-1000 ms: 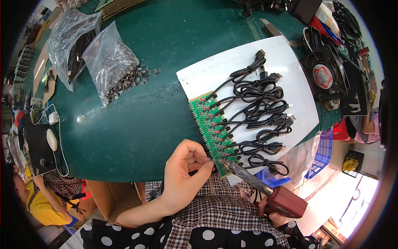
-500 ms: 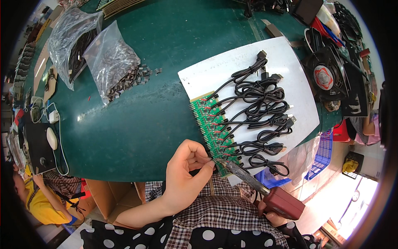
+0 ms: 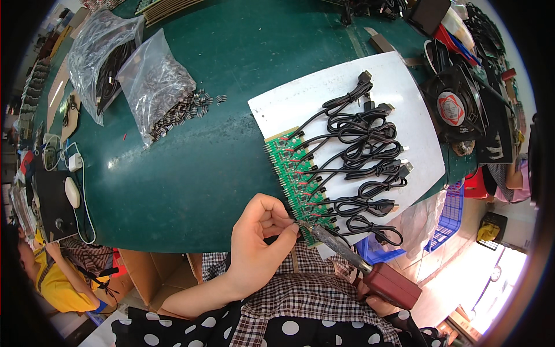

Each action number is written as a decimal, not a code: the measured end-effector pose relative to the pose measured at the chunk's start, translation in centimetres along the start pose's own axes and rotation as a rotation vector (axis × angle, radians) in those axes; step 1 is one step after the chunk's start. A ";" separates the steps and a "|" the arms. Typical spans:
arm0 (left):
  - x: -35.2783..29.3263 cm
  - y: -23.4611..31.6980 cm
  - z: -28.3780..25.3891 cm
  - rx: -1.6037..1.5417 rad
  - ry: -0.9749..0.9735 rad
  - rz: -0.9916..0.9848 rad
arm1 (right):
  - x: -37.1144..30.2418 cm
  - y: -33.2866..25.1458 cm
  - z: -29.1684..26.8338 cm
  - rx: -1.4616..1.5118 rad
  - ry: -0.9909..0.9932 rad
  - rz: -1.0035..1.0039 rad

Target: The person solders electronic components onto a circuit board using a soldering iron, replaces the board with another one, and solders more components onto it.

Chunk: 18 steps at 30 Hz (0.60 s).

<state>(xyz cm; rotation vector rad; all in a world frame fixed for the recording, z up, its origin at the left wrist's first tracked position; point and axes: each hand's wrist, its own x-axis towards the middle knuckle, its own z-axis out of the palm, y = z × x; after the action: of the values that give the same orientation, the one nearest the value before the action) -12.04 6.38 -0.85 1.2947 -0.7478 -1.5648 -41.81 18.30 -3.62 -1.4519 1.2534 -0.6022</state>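
Note:
A green circuit board strip lies along the left edge of a white board, with pins sticking out on its left side. Several coiled black USB cables run right from it. My left hand is closed in a pinch at the strip's near end; whatever is between the fingertips is too small to make out. In my right hand, partly hidden under the handle, is a soldering iron with a dark red grip. Its tip meets the strip's near end, right beside my left fingertips.
Small metal connectors spill from a clear plastic bag on the green table. Another bag holds black cables. A black fan stands at the right, above a blue basket. A person in yellow is at the lower left.
The soldering iron's handle has shifted slightly left and down with my right hand, its tip staying at the strip's near end. My left hand is nearly still.

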 end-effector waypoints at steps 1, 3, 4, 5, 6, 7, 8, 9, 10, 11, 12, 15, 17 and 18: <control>-0.1 0.0 0.2 0.013 0.003 0.003 | -0.2 0.4 -0.2 0.021 -0.008 0.025; -0.2 0.0 0.4 0.026 0.006 0.007 | -0.4 0.7 -0.5 0.041 -0.016 0.049; -0.2 0.0 0.5 0.021 0.006 0.003 | -0.4 0.6 -0.6 0.057 -0.032 0.034; -0.2 0.0 0.6 0.017 0.007 0.000 | -0.5 0.6 -0.8 0.074 -0.049 0.019; -0.1 0.0 0.4 0.010 0.005 -0.001 | -0.5 0.4 -0.7 0.067 -0.049 0.023; 0.0 0.0 0.2 -0.004 0.012 -0.001 | -0.5 0.2 -0.6 -0.010 -0.035 0.018; 0.1 0.0 0.0 -0.019 0.019 -0.001 | -0.5 0.1 -0.5 -0.088 -0.021 0.014; 0.0 0.0 0.1 -0.012 0.022 0.002 | -0.5 0.6 -0.6 -0.082 -0.022 0.009; -0.1 0.0 0.3 -0.001 0.025 0.008 | -0.5 1.2 -0.8 -0.085 -0.029 -0.037; -0.1 0.0 0.4 0.009 0.028 0.013 | -0.5 1.5 -0.9 -0.088 -0.036 -0.083; -0.1 0.0 0.4 0.009 0.027 0.012 | -0.6 1.4 -0.8 -0.089 -0.036 -0.082; -0.1 0.1 0.4 0.017 0.022 0.006 | -0.7 1.1 -0.7 -0.025 -0.008 -0.014; 0.0 0.2 0.4 0.028 0.009 0.002 | -0.6 1.2 -0.7 0.046 -0.005 -0.076; 0.0 0.1 0.4 0.027 0.010 0.002 | -0.8 1.2 -0.7 0.045 -0.007 -0.076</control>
<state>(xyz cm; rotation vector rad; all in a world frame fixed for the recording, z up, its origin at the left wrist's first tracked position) -12.39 6.31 -0.60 1.3200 -0.7657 -1.5501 -43.17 18.92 -4.32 -1.4680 1.1766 -0.6718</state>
